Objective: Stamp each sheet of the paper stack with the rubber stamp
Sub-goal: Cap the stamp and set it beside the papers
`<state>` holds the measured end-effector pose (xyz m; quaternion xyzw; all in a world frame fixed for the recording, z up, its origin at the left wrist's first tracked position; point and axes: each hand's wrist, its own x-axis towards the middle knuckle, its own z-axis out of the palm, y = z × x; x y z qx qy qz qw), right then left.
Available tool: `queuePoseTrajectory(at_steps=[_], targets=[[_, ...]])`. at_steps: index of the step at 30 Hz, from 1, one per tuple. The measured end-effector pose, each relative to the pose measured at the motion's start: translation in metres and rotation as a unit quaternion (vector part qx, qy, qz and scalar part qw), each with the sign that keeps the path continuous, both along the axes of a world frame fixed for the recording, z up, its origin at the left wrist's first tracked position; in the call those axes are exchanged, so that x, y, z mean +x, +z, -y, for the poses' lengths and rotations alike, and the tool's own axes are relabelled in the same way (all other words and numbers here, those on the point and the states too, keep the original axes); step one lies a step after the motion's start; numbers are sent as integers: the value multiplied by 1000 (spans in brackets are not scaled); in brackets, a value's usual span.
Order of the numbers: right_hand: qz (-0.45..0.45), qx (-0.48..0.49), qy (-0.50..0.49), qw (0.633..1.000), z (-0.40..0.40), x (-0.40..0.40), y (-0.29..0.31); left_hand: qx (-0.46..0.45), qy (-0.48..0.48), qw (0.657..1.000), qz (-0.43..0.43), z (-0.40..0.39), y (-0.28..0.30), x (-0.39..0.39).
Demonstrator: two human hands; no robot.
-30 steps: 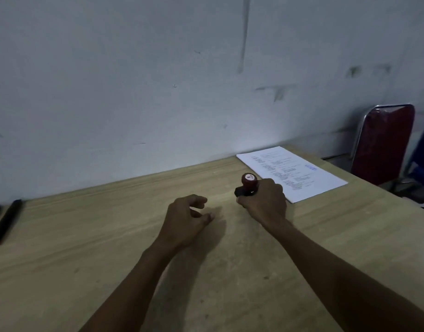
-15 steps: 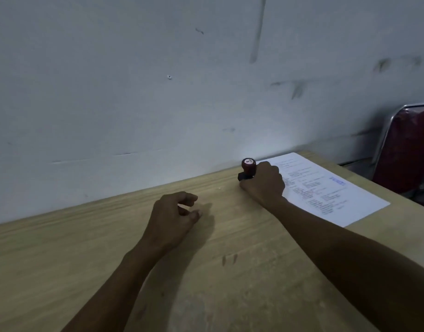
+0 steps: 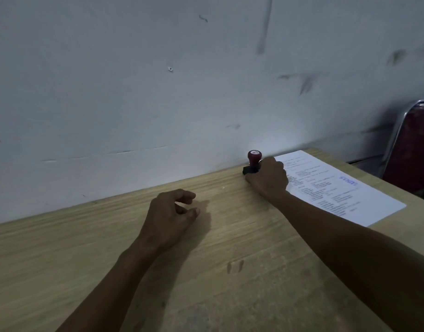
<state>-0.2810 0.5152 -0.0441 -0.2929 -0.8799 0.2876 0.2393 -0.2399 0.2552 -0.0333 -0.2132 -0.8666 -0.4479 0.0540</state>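
Your right hand (image 3: 268,179) is wrapped around the rubber stamp (image 3: 253,161) right of centre in the frame, fingers curled about its stem. The stamp has a rounded dark red knob with a pale disc on top and a squat black block at its base, which sits on the worktop (image 3: 254,248) close to the wall (image 3: 158,80), just left of the paper. The paper stack (image 3: 350,195) lies flat at the right of the frame, a white rectangle printed with rows of small dark text and a blue mark near its far right side; your right wrist crosses its near left edge. Your left hand (image 3: 170,219) rests at centre frame on the bare wood, grasping nothing, fingers loosely curled. The worktop is pale wood-grain laminate, scuffed near the bottom. The wall is matt white with grey smudges. At the right edge stands a chair (image 3: 412,149), dark red padding in a shiny metal tube frame.
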Motion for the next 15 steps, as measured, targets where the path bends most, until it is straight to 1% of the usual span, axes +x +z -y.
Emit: queuePoseTrajectory(at_steps=[8, 11, 13, 15], targets=[[-11, -28, 16, 999, -2, 2, -3, 0, 0, 1000, 0, 2, -1, 1], [-43, -44, 27, 998, 0, 11, -3, 7, 2, 1000, 0, 3, -1, 3], [-65, -34, 37, 997, 1, 19, -2, 12, 5, 1000, 1, 4, 0, 7], [-63, -15, 46, 997, 5, 28, 1, 18, 8, 1000, -5, 6, 2, 13]])
